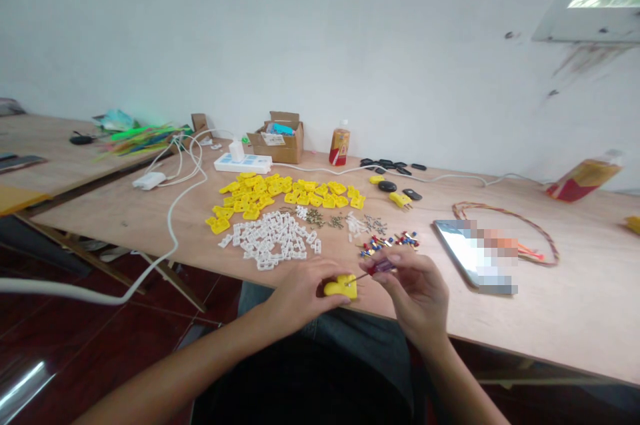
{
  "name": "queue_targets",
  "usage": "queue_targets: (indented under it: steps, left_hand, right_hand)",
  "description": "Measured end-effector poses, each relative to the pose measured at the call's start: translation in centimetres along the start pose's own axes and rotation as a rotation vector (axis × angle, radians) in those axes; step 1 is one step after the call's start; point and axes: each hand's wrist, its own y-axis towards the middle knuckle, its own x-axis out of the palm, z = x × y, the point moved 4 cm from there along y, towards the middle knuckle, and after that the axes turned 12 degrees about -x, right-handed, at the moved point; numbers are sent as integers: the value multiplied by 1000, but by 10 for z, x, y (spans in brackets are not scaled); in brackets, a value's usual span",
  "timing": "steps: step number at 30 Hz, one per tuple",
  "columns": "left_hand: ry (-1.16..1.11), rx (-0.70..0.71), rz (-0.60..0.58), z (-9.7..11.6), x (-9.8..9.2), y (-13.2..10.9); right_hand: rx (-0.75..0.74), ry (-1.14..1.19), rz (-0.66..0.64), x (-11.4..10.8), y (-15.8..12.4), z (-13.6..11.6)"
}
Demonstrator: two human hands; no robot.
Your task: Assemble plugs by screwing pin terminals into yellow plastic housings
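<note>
My left hand (303, 293) grips a yellow plastic plug housing (341, 286) at the table's front edge. In my right hand (419, 292) is a small screwdriver (381, 266) with a dark red and purple handle. Its thin shaft slants down to the left, and the tip meets the face of the housing near a small metal spot. Just beyond my hands lie small blue, red and brass parts (373, 246). White plastic inserts (277, 238) form a heap to the left, with yellow plug shells (255, 192) spread behind them.
Small screws (375, 224) and white pins (356, 225) lie mid-table. A phone (473, 258) and braided cord (543, 228) are at right. Behind stand a power strip (250, 164), cardboard box (283, 148) and bottle (339, 145). A white cable (173, 228) crosses the left side.
</note>
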Motion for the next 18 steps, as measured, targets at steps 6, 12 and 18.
queue_targets:
  steps: [6, 12, 18]
  left_hand:
    - [2, 16, 12, 1, 0, 0]
    - [-14, 31, 15, 2, -1, 1]
    - [33, 27, 17, 1, -2, 1]
  right_hand:
    - [-21, 36, -47, 4, 2, -3]
    - [26, 46, -90, 5, 3, 0]
    - [55, -27, -185, 13, 26, -2]
